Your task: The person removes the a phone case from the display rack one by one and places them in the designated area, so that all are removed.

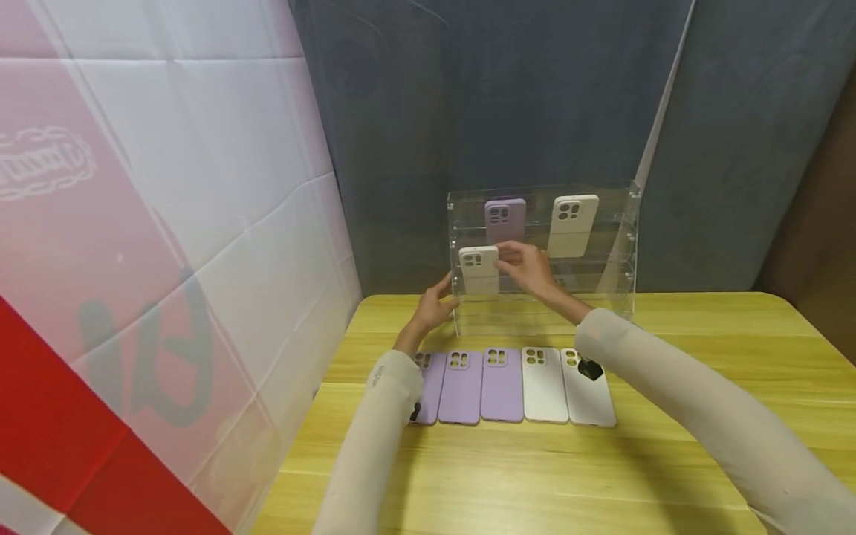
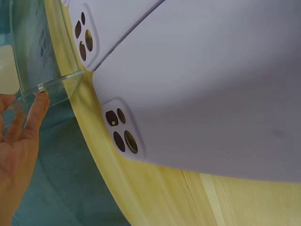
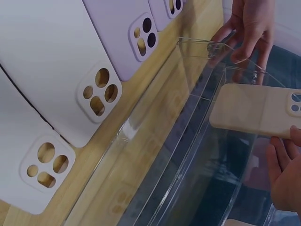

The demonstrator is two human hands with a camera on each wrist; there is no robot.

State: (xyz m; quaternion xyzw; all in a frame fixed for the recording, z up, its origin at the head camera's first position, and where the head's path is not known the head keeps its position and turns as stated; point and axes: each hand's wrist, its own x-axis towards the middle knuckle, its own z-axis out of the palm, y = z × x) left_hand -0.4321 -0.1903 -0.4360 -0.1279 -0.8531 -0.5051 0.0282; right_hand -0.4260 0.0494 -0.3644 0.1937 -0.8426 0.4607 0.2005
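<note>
A clear acrylic display rack with stepped tiers stands near the back of the table. At its left end, my left hand grips the side panel between thumb and fingers. My right hand pinches the right edge of a white phone case, upright at the left of a lower tier with its camera cutouts at the top. The right wrist view shows this held phone case from above, in front of the thumb and fingers. Higher up, a purple phone case and another white case lean in the rack.
In front of the rack, purple phone cases and white phone cases lie side by side on the wooden table. A printed cloth wall rises on the left, and a grey curtain hangs behind the rack.
</note>
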